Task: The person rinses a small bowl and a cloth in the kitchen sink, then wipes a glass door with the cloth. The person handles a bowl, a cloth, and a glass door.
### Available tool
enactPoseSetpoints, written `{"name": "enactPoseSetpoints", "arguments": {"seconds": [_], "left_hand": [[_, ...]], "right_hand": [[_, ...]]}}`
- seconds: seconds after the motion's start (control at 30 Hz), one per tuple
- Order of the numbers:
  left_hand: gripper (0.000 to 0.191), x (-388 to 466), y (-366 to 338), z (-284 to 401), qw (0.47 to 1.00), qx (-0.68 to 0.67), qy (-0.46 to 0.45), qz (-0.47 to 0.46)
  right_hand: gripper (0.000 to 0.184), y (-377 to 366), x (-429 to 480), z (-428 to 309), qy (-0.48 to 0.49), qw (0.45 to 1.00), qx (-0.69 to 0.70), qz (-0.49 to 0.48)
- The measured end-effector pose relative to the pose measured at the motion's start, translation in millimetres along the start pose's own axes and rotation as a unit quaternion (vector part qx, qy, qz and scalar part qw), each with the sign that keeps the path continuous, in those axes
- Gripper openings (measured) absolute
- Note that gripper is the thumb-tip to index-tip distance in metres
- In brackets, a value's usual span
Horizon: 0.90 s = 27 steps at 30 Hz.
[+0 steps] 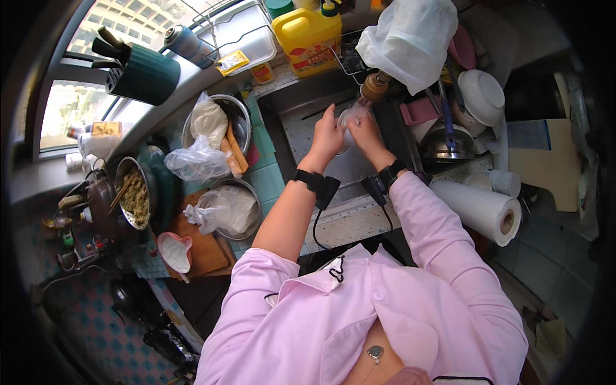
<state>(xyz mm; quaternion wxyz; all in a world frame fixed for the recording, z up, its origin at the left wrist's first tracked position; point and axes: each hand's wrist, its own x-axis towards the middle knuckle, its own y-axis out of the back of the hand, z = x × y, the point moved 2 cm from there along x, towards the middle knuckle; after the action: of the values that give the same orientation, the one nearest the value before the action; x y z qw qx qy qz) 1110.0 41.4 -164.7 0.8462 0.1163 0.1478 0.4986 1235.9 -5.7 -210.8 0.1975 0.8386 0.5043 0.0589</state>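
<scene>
Over the metal sink (308, 103), my left hand (328, 137) and my right hand (365, 132) grip a small white round dish (347, 140) between them. My fingers cover much of it, so its exact shape is hard to tell. Just above my right hand is the brownish faucet tip (374, 87), with what looks like clear water coming down onto the hands and dish. Each wrist wears a black strap with a small dark device hanging from it.
A yellow jug (308, 43) stands behind the sink. Stacked bowls and pans (447, 142) crowd the right side, beside a white roll (476, 209). Bowls with bagged dough (231, 209), a cutting board (202, 240) and a bowl of filling with chopsticks (137, 197) occupy the left counter.
</scene>
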Motion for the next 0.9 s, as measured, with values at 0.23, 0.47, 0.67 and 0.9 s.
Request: {"name": "enactPoseSetpoints", "arguments": {"seconds": [0.23, 0.47, 0.67, 0.9], "left_hand": [[0.057, 3, 6, -26, 0.99, -0.086, 0.114, 0.014], [0.067, -13, -7, -5, 0.96, -0.237, 0.096, -0.115], [0.071, -7, -1, 2, 0.938, -0.305, 0.097, -0.131], [0.062, 5, 12, -11, 0.88, -0.422, 0.217, -0.002]], "right_hand": [[0.033, 7, -11, -17, 0.16, 0.98, -0.031, -0.117], [0.036, 16, -5, 2, -0.291, 0.928, 0.197, -0.125], [0.039, 28, -2, -20, -0.282, 0.912, 0.241, -0.172], [0.058, 16, -15, -22, -0.123, 0.947, 0.262, -0.137]]}}
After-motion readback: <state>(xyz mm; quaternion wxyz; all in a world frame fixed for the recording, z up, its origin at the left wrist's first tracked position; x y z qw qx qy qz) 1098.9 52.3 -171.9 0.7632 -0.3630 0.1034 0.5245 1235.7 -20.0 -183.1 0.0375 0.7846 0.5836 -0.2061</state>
